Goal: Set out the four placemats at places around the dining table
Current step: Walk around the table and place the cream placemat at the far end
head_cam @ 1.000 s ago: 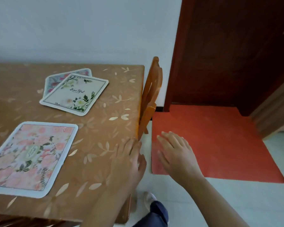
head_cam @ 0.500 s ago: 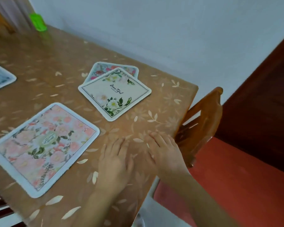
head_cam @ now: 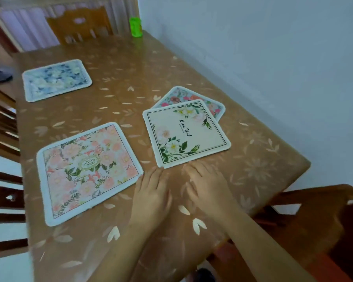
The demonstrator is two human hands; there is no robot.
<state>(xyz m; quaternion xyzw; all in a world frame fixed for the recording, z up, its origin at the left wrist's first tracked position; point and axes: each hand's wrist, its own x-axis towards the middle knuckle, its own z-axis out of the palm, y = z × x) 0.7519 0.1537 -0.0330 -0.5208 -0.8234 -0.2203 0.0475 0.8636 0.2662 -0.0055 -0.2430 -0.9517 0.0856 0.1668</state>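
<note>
The left hand [head_cam: 153, 192] and the right hand [head_cam: 208, 186] rest flat and empty on the surface [head_cam: 263, 159] at lower centre, fingers straight. The cream placemat [head_cam: 185, 133] lies just above both, its near edge almost touching the fingertips. It overlaps a rose placemat [head_cam: 181, 96] behind it. The pink placemat [head_cam: 88, 169] sits left and the blue placemat [head_cam: 56, 80] upper left; nothing lies between the hands and the cream placemat

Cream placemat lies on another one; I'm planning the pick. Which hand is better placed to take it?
Probably the right hand: its fingertips lie at the near edge of the cream placemat, near the middle, while the left hand only reaches its corner.
</note>
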